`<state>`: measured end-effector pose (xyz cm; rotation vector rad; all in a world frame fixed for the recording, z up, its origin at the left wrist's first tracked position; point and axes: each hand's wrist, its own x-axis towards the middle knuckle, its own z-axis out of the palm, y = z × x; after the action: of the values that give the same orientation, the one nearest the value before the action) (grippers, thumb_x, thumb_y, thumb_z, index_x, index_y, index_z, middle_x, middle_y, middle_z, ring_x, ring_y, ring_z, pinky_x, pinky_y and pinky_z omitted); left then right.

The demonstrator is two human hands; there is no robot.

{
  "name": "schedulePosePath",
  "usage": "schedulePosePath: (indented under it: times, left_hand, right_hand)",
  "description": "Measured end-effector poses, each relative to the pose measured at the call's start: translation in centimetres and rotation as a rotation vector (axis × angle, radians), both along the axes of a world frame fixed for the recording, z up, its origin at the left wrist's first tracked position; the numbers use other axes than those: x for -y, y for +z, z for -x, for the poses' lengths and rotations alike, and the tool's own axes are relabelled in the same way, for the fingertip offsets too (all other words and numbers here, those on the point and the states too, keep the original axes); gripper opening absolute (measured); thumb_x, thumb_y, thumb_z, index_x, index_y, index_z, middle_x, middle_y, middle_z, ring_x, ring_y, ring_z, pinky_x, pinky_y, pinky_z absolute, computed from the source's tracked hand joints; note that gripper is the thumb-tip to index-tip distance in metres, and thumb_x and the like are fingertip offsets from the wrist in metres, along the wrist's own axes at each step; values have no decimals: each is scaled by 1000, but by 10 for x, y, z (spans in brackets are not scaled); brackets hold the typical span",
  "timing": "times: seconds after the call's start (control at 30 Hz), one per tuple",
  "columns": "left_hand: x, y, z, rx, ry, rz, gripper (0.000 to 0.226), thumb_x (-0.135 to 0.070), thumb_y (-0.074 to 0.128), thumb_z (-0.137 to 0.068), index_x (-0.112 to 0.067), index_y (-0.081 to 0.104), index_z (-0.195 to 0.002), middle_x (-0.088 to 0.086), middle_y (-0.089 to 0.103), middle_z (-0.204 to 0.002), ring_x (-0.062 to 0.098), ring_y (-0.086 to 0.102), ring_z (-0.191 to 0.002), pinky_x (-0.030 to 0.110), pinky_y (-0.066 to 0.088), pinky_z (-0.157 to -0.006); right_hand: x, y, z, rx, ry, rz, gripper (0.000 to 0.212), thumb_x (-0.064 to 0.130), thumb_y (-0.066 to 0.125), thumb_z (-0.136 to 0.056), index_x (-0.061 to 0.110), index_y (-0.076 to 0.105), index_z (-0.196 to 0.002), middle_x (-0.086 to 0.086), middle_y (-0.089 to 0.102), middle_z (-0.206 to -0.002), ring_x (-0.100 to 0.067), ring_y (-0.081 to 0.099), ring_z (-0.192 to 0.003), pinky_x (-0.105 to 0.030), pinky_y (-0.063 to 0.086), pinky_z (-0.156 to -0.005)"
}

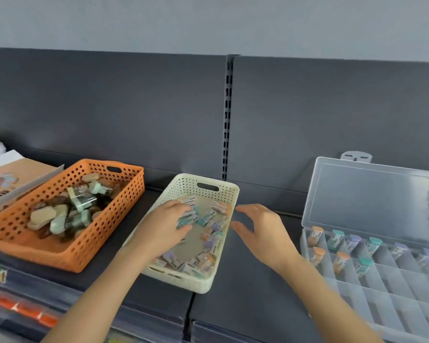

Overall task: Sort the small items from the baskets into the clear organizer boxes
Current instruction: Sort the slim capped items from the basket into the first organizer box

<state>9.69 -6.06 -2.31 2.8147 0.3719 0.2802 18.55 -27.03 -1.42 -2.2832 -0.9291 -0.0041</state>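
Note:
A cream basket (229, 194) in the middle of the dark shelf holds several small packets (209, 246) with orange, teal and purple caps. My left hand (165, 226) reaches into it, fingers pinched around a teal-capped packet (186, 219). Just right of the basket's rim hovers my right hand (260, 231), fingers spread and holding nothing. At the right a clear organizer box (394, 290) lies with its lid raised. Several capped packets stand in its far compartments (337, 240). An orange basket (67, 256) at the left holds beige, brown and pale green items.
A brown printed box (8, 179) and white papers sit at the far left behind the orange basket. A dark back panel with a slotted upright (227, 115) rises behind the shelf. Labelled drawers (22, 308) lie below the shelf's front edge.

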Motion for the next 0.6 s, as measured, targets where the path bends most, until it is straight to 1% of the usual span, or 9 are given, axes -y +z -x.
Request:
schedulePosePath:
  times: [0.1, 0.17, 0.23, 0.27, 0.37, 0.43, 0.5, 0.53, 0.6]
  left_hand:
    - [-26, -2, 0, 2, -24, 24, 45, -29, 59, -90, -25, 50, -134, -6, 49, -137, 12, 49, -122, 32, 43, -99]
    - [-36, -3, -4, 15, -44, 39, 45, -26, 58, -91, -24, 49, -135, -5, 48, -137, 13, 48, -122, 32, 43, -99]
    - [-42, -4, -11, -19, -84, 21, 43, -25, 57, -92, -20, 50, -134, -3, 49, -134, 15, 50, -120, 31, 44, -97]
    - [-42, -6, -15, -51, -118, -5, 39, -26, 56, -92, -17, 52, -130, -2, 52, -129, 17, 52, -116, 32, 45, -93]
    - [-43, -13, -34, -166, -196, -91, 25, -27, 56, -90, -11, 58, -110, 2, 56, -108, 22, 56, -100, 32, 46, -78]
    - [-44, -18, -48, -219, -206, -127, 21, -26, 57, -89, -9, 57, -100, 5, 57, -100, 24, 57, -87, 35, 47, -71]
    - [-43, -22, -60, -257, -206, -155, 17, -25, 59, -88, -9, 54, -91, 3, 52, -92, 22, 53, -76, 33, 42, -60]
    - [-42, -24, -65, -277, -208, -157, 17, -25, 60, -87, -11, 51, -89, 2, 49, -91, 20, 51, -76, 31, 38, -59]
    - [-41, -28, -73, -310, -214, -170, 20, -26, 63, -84, -13, 52, -94, 3, 47, -98, 21, 51, -86, 30, 37, -63]
  right_hand:
    - [-27, -1, 7, -16, -27, -24, 39, 30, 57, -92, 21, 56, -130, 4, 58, -129, -11, 55, -113, -19, 43, -90]
    - [-40, -3, 10, -21, -52, -22, 38, 28, 57, -92, 19, 56, -129, 3, 58, -128, -12, 55, -113, -16, 40, -88]
    - [-53, -5, 13, -19, -85, -13, 37, 27, 57, -93, 18, 57, -129, 3, 58, -129, -12, 54, -115, -13, 36, -87]
    - [-59, -6, 14, -26, -102, -11, 37, 25, 56, -93, 17, 57, -129, 3, 58, -129, -12, 53, -116, -12, 34, -86]
    - [-70, -8, 17, -28, -150, 5, 34, 19, 52, -95, 16, 57, -129, 1, 58, -129, -15, 53, -116, -10, 31, -83]
    - [-75, -9, 18, -14, -188, 19, 34, 15, 50, -95, 15, 58, -128, -1, 59, -128, -17, 54, -115, -12, 32, -82]
    - [-78, -9, 16, -12, -230, 18, 34, 12, 48, -94, 15, 58, -127, -2, 60, -127, -18, 55, -114, -13, 33, -81]
    - [-78, -9, 15, -13, -251, 18, 34, 11, 48, -94, 15, 59, -127, -2, 60, -127, -18, 55, -113, -13, 33, -80]
    - [-78, -9, 14, -22, -282, 17, 35, 12, 48, -94, 16, 58, -127, -1, 60, -127, -18, 55, -114, -14, 35, -81]
